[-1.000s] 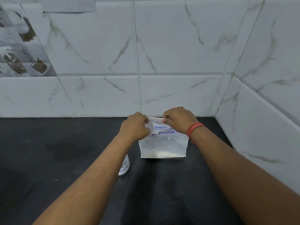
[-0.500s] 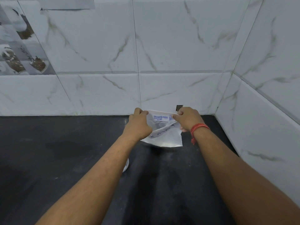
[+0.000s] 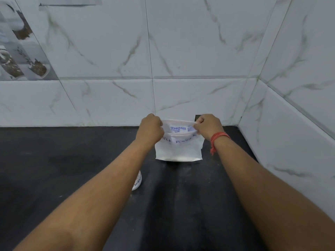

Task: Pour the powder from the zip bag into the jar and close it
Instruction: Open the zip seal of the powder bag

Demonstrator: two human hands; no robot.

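A clear zip bag (image 3: 178, 150) with handwritten blue lettering hangs upright over the black counter, white powder settled along its bottom. My left hand (image 3: 150, 130) pinches its top left corner and my right hand (image 3: 208, 126), with a red thread at the wrist, pinches the top right. The bag's mouth is pulled apart between them. The jar (image 3: 137, 181) stands on the counter nearer to me, mostly hidden under my left forearm; only a white edge with some lettering shows.
The black counter (image 3: 54, 169) ends at white marble-look wall tiles (image 3: 199, 51) behind and a side wall (image 3: 299, 124) on the right, forming a corner close to the bag. A patterned tile (image 3: 18, 51) is at the far left.
The hands moved apart along the bag's top, and its mouth now gapes wider. The bag tilted half a second ago and hangs straight again, a little farther from me.
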